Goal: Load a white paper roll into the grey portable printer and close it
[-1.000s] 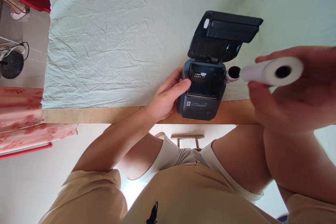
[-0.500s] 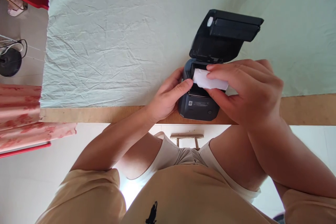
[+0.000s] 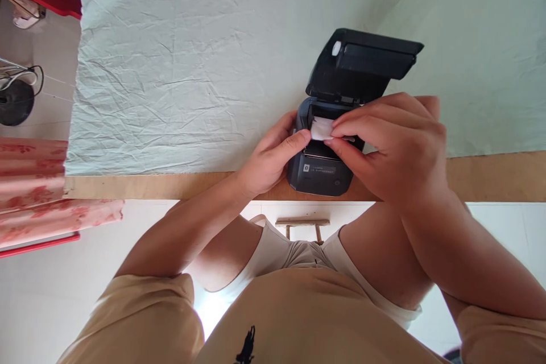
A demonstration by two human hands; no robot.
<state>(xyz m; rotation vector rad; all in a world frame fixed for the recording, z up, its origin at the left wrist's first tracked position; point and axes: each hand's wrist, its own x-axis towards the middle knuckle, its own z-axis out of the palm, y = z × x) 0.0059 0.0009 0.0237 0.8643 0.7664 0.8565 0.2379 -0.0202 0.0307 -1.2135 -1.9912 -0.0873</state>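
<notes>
A dark label printer (image 3: pixel 318 173) rests at the front edge of the table with its lid (image 3: pixel 347 71) swung up and back. Inside its open bay lies a white paper roll (image 3: pixel 321 128), partly covered by fingers. My left hand (image 3: pixel 277 153) grips the printer's left side, its thumb by the roll's left end. From the right, my right hand (image 3: pixel 388 145) pinches the white roll between thumb and fingers. The roll's right part is mostly hidden behind that hand.
Pale green cloth (image 3: pixel 170 68) covers the table, whose wooden edge (image 3: pixel 499 176) runs along the front. A wooden stool (image 3: pixel 302 222) shows below the edge. Pink floral fabric (image 3: pixel 34 182) and a black round base (image 3: pixel 16 102) are at the left.
My right hand has moved slightly left and the white roll sits lower in the bay, more of it covered. The printer's lid has tilted down and a little left.
</notes>
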